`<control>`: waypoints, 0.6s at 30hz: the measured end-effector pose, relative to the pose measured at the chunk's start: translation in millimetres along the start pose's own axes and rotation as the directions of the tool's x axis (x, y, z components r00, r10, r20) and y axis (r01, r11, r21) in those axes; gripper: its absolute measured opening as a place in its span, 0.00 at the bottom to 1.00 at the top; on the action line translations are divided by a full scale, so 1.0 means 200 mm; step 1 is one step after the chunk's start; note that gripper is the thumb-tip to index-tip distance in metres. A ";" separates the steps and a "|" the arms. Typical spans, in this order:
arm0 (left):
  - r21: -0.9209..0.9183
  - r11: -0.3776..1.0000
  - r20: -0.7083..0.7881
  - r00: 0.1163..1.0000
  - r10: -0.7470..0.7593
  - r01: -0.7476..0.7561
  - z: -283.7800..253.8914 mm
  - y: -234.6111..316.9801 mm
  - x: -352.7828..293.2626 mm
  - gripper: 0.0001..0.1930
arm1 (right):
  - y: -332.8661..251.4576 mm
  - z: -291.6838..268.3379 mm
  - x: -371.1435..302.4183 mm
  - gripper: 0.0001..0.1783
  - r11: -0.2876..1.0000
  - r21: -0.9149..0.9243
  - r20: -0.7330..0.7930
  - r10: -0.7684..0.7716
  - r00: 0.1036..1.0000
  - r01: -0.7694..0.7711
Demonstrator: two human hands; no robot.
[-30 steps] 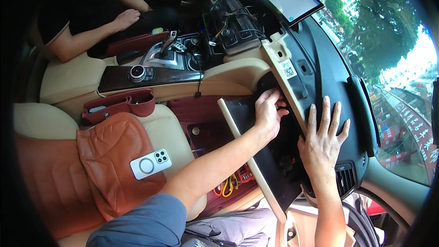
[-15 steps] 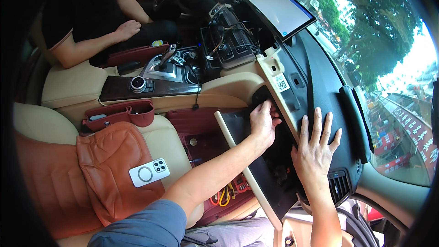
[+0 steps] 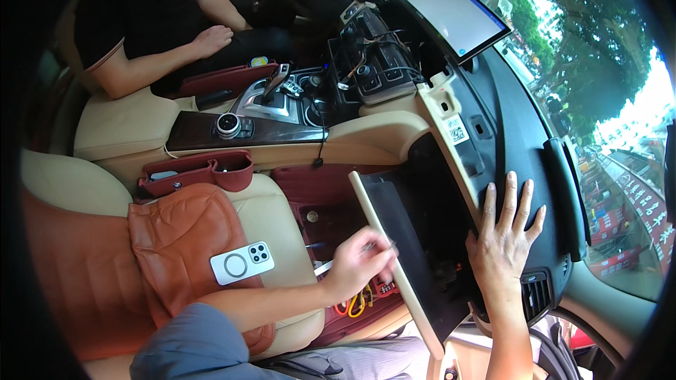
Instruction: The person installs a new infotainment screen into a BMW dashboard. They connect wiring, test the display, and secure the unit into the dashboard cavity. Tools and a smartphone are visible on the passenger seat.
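Observation:
My left hand (image 3: pixel 360 265) is slightly blurred beside the cream edge of the lowered glovebox lid (image 3: pixel 386 236). Its fingers are curled together, and a thin dark tip pokes out near the fingertips; what they hold is hard to make out. A short white strip shows just behind that hand, and whether it is held is unclear. My right hand (image 3: pixel 501 243) lies flat on the black dashboard top (image 3: pixel 517 144), fingers spread, above the open glovebox cavity (image 3: pixel 440 176). The cavity's inside is mostly dark.
A white phone (image 3: pixel 241 263) lies on the brown leather seat cover (image 3: pixel 186 253). A red seat-gap organizer (image 3: pixel 197 174) stands beside the console. Dangling cables hang around the opened centre dash (image 3: pixel 380 63), under a large screen (image 3: pixel 451 14). Another person (image 3: pixel 151 35) sits at the wheel.
My left hand has come out of the glovebox cavity, back and down to the lid's edge. My right hand stays on the dashboard. The whole view has shifted slightly.

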State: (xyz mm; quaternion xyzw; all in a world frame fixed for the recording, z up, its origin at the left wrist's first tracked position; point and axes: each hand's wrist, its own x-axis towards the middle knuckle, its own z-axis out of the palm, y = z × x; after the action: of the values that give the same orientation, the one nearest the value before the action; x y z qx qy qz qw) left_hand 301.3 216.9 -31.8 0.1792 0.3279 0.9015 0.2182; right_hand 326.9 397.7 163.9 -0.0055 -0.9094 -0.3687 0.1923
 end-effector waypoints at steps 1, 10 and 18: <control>0.032 0.998 -0.068 0.996 0.065 -0.063 -0.03 -0.01 -0.13 0.04 | 0.00 0.00 0.00 0.39 1.000 0.001 -0.005 -0.002 1.000 0.002; 0.966 0.257 0.099 0.953 -0.286 -0.023 -0.65 -0.19 0.08 0.07 | 0.00 -0.01 0.00 0.46 1.000 0.022 0.025 0.000 1.000 -0.001; 0.997 -0.048 -0.074 0.575 -0.815 0.061 -1.23 -0.56 0.67 0.15 | 0.00 0.01 0.01 0.39 1.000 0.001 -0.019 0.001 1.000 -0.001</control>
State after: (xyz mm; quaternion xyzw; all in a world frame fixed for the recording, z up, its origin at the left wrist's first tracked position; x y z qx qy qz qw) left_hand 105.8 235.9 -258.8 0.4029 0.7725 0.2234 0.4371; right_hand 324.9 399.4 163.6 -0.0025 -0.9077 -0.3684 0.2012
